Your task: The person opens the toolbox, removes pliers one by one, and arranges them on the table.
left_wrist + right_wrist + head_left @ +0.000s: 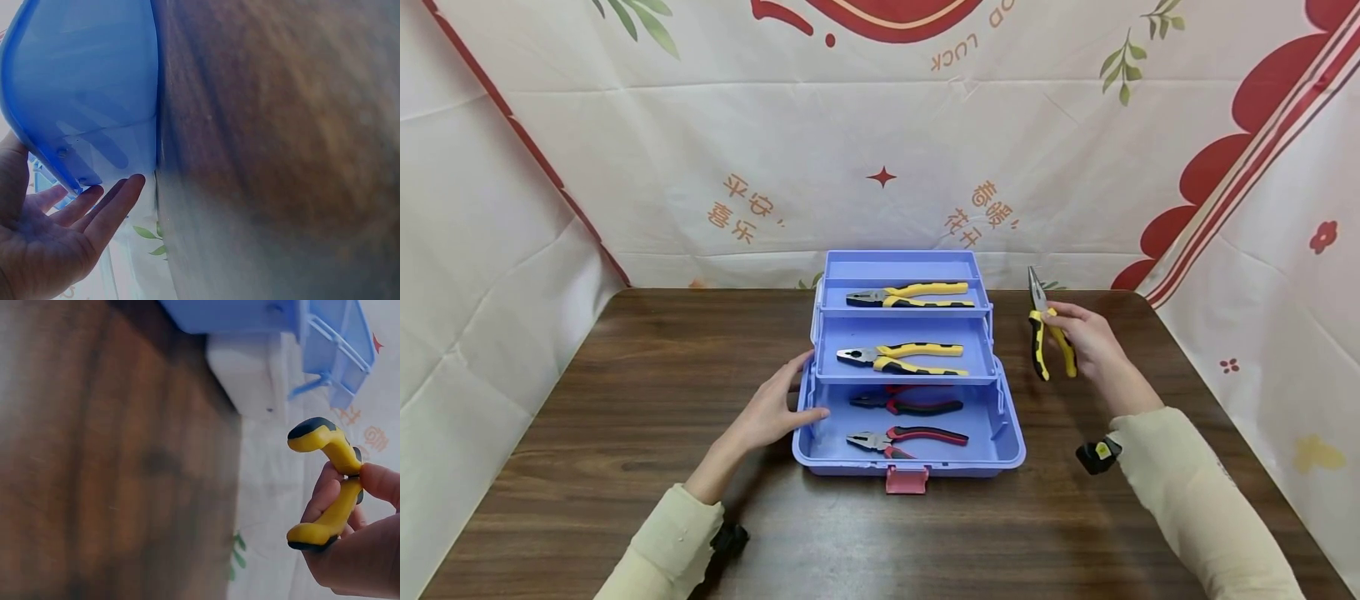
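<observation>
A blue toolbox (910, 468) stands unfolded on the table, two tiers raised behind its bottom compartment. My left hand (772, 410) holds its left side, thumb over the rim and fingers along the outer wall. In the left wrist view, the fingers (112, 209) reach to the box's corner. To the right of the box, my right hand (1086, 335) pinches long-nose pliers (1037, 292) near the pivot, jaws up. Their yellow-and-black handles (337, 512) hang spread apart. Yellow-handled combination pliers (917, 358) lie in the middle tier, and similar yellow-handled pliers (925, 291) in the upper tier.
The bottom compartment holds red-and-black pliers (925, 434) at the front and another dark-handled pair (925, 407) behind, partly under the middle tier. A pink latch (907, 481) hangs at the front. Behind the wooden table (662, 400) hangs a printed cloth (820, 150).
</observation>
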### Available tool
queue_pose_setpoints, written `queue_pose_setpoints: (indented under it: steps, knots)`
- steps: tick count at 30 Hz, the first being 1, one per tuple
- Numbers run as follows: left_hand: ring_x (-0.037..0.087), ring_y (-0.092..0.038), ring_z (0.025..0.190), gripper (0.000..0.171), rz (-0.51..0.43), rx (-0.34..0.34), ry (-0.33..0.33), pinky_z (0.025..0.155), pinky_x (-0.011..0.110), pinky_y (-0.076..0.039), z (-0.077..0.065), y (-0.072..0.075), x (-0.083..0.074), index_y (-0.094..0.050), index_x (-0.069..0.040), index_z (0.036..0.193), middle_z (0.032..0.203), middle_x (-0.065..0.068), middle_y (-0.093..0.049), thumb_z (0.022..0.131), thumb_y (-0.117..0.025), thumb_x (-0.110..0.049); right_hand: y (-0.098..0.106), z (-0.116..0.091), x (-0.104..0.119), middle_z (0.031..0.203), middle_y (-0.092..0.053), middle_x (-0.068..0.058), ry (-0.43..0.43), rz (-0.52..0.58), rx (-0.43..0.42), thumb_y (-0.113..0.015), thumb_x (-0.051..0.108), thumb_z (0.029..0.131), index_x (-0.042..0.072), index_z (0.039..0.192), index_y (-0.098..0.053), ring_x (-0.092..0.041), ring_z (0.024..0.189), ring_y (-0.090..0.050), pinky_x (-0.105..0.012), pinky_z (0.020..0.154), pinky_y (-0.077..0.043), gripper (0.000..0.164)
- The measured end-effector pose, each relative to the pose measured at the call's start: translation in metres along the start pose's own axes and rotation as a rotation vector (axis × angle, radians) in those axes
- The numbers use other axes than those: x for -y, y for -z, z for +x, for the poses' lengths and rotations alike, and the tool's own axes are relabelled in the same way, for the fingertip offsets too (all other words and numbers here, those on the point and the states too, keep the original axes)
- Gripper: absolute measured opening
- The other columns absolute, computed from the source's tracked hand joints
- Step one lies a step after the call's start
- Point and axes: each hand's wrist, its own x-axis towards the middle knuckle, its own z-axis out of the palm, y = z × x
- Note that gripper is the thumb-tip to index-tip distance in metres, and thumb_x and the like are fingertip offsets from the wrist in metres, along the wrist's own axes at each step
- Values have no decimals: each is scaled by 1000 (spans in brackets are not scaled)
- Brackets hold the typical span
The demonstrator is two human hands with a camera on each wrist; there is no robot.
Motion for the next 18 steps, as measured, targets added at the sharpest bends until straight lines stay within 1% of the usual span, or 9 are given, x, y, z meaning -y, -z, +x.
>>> queue_pose_setpoints:
  steps: [4,7,10,13,16,18]
  knots:
    - [25,-48,107,84,2,3,6,85,43,-40,0,0,-1,-23,-10,139,130,14,-39,73,-73,-24,0,-8,-15,89,-55,9,-21,28,36,-62,20,84,18,103,-53,-6,82,-49,-24,70,-46,21]
    - [25,-48,108,84,6,4,8,86,44,-39,0,0,-1,-23,-10,139,130,13,-38,73,-73,-24,0,-14,-25,86,-56,10,-37,56,62,-61,18,84,18,100,-54,-6,80,-50,-23,69,-47,17]
    - [25,-48,108,84,10,0,7,86,44,-38,0,0,-1,-24,-11,139,130,13,-39,73,-73,-24,0,-18,-34,86,-55,8,-61,43,67,-60,17,85,17,101,-53,-5,77,-51,-23,67,-48,18]
    - [25,-48,108,84,14,-1,10,87,45,-38,0,0,-1,-24,-11,139,129,13,-39,73,-73,-25,-1,-21,-41,89,-53,5,-86,16,67,-60,16,85,9,114,-50,-6,77,-52,-24,69,-48,31]
    - [25,-48,108,84,19,-3,11,87,46,-37,-1,0,0,-23,-11,139,129,13,-39,73,-73,-26,-2,-24,-48,93,-50,1,-110,-22,70,-59,16,85,0,127,-39,-5,78,-53,-26,73,-48,49]
    - [25,-48,108,84,17,-2,10,87,46,-37,0,0,0,-24,-11,139,130,13,-39,73,-74,-26,-3,-24,-53,95,-49,-1,-123,-40,78,-58,15,86,-4,131,-33,-6,77,-53,-27,74,-47,55]
